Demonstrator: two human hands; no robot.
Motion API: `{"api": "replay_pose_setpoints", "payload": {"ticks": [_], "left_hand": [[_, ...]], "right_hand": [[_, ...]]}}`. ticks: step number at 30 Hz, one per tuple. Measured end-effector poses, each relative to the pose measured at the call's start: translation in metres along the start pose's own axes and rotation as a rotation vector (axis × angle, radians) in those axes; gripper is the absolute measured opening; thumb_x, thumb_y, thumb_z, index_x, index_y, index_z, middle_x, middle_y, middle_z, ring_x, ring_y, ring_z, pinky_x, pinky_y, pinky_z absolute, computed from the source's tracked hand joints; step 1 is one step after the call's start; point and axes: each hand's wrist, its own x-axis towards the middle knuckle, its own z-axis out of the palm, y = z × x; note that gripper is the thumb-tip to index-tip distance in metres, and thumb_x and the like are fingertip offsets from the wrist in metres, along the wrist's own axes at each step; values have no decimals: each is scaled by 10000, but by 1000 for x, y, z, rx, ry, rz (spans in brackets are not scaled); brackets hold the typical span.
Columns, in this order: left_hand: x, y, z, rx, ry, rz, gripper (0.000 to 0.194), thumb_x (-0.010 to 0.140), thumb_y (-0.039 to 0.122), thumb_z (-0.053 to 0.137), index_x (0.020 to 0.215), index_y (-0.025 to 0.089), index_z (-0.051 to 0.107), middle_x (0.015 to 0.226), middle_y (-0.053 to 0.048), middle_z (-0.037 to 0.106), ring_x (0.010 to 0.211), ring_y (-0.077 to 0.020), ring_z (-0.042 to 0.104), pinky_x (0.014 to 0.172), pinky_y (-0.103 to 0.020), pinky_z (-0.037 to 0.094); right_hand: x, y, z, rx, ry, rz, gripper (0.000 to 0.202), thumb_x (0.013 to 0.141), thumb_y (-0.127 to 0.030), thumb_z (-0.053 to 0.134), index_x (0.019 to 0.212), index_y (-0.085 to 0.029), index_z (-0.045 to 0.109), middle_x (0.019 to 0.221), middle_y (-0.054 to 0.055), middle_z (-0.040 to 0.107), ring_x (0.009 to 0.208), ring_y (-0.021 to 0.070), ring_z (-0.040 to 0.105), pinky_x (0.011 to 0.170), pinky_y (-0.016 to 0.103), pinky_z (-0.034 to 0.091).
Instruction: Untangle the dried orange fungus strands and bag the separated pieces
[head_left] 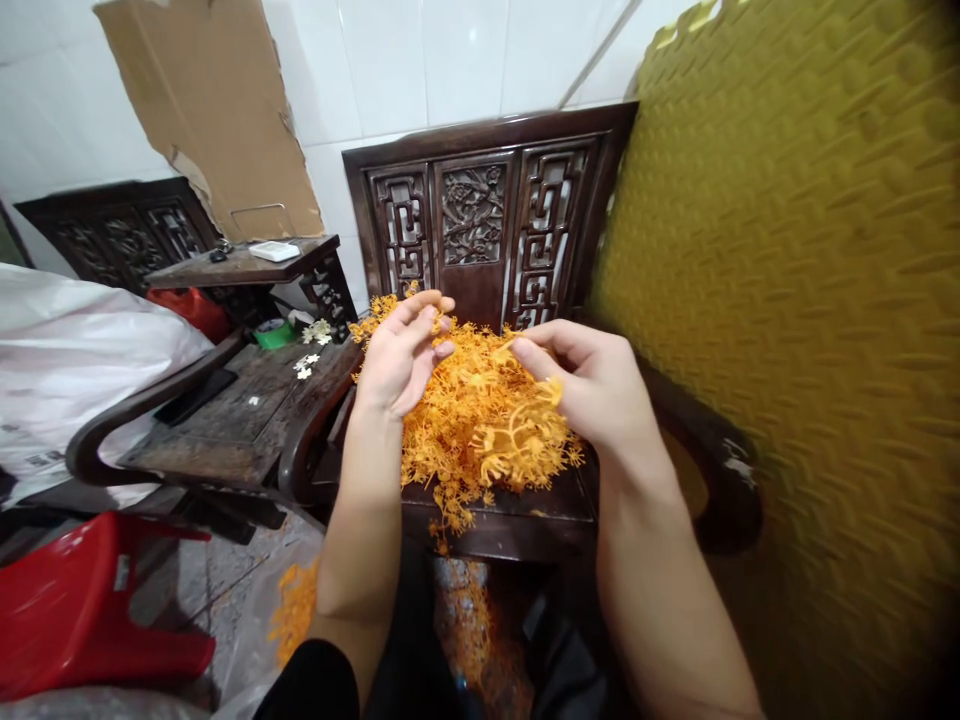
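A heap of orange, branched plastic-looking sprigs [450, 420] covers the seat of a dark carved wooden chair [472, 285]. Above the heap's right side, my right hand [592, 375] pinches an orange sprig [517, 425] between thumb and forefinger, its branched end hanging down. My left hand [401, 355] is raised over the left side, fingers loosely curled and apart. Orange shows among its fingertips, but whether any of it touches them is unclear. The two hands are apart, with the heap visible between them.
A yellow textured foam mat [787, 300] stands close on the right. To the left are a second wooden seat [225, 420] with green tape [275, 333], a white bag [90, 370] and a red stool [82, 610]. A plastic bag with orange pieces [294, 610] lies below.
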Motion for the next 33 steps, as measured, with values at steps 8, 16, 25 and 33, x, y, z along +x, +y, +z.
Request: {"api": "replay_pose_setpoints", "payload": {"ticks": [8, 16, 25, 33], "left_hand": [[-9, 15, -4, 141, 10, 19, 210, 867, 297, 582, 686, 193, 566, 563, 63, 257, 479, -85, 230, 438, -223, 189], [-33, 5, 19, 1143, -255, 378, 427, 852, 394, 846, 1236, 231, 755, 568, 99, 332, 532, -97, 320, 566, -270, 298], [-25, 0, 16, 1185, -245, 540, 172, 1040, 352, 597, 992, 204, 670, 891, -14, 714, 761, -129, 620, 737, -284, 478], [-29, -6, 19, 621, -182, 269, 132, 1005, 290, 596, 1021, 208, 698, 755, -5, 587, 613, -103, 498, 558, -246, 381]], "right_hand": [[4, 9, 10, 217, -32, 30, 187, 816, -322, 833, 904, -174, 760, 813, 41, 755, 683, 133, 642, 620, 275, 486], [1, 9, 8, 64, -39, -56, 119, 839, -255, 784, 937, -188, 776, 921, 51, 785, 730, 155, 673, 621, 295, 486], [-1, 5, 8, 58, -3, -82, 141, 845, -312, 813, 876, -194, 742, 803, 25, 732, 629, 122, 581, 573, 278, 431], [-2, -4, 10, -42, -76, -13, 229, 897, -375, 733, 795, -172, 712, 607, -18, 532, 520, 85, 361, 474, 253, 268]]}}
